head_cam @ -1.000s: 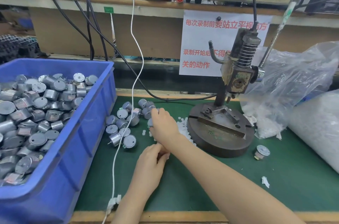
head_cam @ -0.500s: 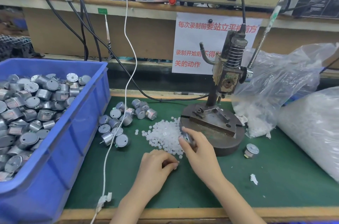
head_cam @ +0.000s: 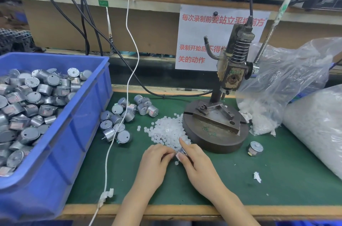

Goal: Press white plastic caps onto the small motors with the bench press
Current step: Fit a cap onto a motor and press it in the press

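A green mat [head_cam: 240, 185] covers the bench, with a bare wooden strip along the near edge. Behind it, a brown back panel carries a white paper notice [head_cam: 198, 40] with red print, partly hidden by the press. At the left edge a blue plastic bin [head_cam: 61, 151], cut off by the frame, is heaped with silver motors [head_cam: 33, 96], short cylinders with flat ends. More loose motors [head_cam: 127, 114] lie clustered on the mat just beside the bin's right wall. A thin white cable [head_cam: 118, 133] runs over them to the near edge. Right of them a pile of white caps [head_cam: 166, 131], small, round and translucent, touches the round dark metal base of the bench press [head_cam: 212, 136]. Its spring-wound head [head_cam: 234, 74] stands toward the far edge. Near the base's right side 1 lone motor [head_cam: 255, 149] sits on end. 2 clear plastic bags crowd the right edge, a crumpled bag [head_cam: 286, 81] and a fuller bag [head_cam: 318, 129] cut off by the frame. Their white contents are too blurred to tell apart.

Both hands meet at the near side of the cap pile. The right hand [head_cam: 199, 166] pinches a small motor [head_cam: 182, 152] between thumb and forefinger; only a sliver of its metal and label shows. The left hand [head_cam: 155, 162] has its fingers curled, tips against that motor. Whether they grip anything cannot be told. 1 stray cap [head_cam: 176, 163] lies on the mat just below the hands. A white scrap [head_cam: 257, 177] lies toward the near right corner.
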Motion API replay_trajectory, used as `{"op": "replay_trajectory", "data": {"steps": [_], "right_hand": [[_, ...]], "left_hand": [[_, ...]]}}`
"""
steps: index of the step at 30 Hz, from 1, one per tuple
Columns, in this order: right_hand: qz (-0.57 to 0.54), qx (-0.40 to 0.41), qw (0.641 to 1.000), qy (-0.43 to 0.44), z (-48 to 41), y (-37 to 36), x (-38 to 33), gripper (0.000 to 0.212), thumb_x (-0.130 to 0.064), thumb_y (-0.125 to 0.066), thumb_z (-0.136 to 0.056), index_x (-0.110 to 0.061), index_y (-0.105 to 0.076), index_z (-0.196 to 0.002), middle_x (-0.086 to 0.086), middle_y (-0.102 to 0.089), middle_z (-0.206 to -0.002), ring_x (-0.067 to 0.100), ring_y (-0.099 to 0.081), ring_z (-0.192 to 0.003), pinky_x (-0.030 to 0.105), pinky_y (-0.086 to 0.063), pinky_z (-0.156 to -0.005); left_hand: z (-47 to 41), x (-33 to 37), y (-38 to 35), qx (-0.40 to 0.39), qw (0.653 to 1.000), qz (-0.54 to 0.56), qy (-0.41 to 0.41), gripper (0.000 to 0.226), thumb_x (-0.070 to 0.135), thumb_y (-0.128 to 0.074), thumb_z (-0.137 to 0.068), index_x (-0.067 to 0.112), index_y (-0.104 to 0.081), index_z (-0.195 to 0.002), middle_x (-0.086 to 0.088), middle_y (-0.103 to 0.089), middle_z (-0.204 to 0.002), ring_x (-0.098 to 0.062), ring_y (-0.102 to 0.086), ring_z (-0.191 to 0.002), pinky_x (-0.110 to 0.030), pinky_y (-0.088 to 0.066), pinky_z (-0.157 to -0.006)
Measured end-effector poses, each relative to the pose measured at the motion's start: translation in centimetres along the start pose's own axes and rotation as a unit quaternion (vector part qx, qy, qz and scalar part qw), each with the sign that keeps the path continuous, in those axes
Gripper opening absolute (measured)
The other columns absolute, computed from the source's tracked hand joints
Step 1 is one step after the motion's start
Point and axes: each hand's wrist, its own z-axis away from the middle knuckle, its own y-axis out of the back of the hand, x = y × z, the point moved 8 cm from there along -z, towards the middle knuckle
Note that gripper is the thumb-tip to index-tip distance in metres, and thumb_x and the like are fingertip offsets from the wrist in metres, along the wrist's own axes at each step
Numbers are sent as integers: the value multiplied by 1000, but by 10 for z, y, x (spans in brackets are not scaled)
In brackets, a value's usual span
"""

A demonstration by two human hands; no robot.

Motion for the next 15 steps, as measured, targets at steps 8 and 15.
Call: {"op": "replay_trajectory", "data": {"steps": [8, 15], "right_hand": [[24, -23, 999, 13, 2, -5, -4, 48, -27, -42, -99, -23, -29, -144, -5, -46, -107, 6, -48, -97, 11, -33, -85], [124, -50, 989, 66, 4, -14, -15, 53, -27, -38, -100, -23, -17, -148, -1, -41, -121, 17, -51, -95, 21, -38, -80]], "left_hand": [[3, -1, 0, 6, 1000, -14, 0, 12, 13, -58, -89, 13, -70, -89, 1, -58, -82, -18, -51, -86, -28, -39, -81], [2, -1, 0, 8, 1000, -17, 6, 13, 10, -55, -90, 10, -67, -89, 4, -54, -82, -17, -51, -86, -28, -39, -82]]}}
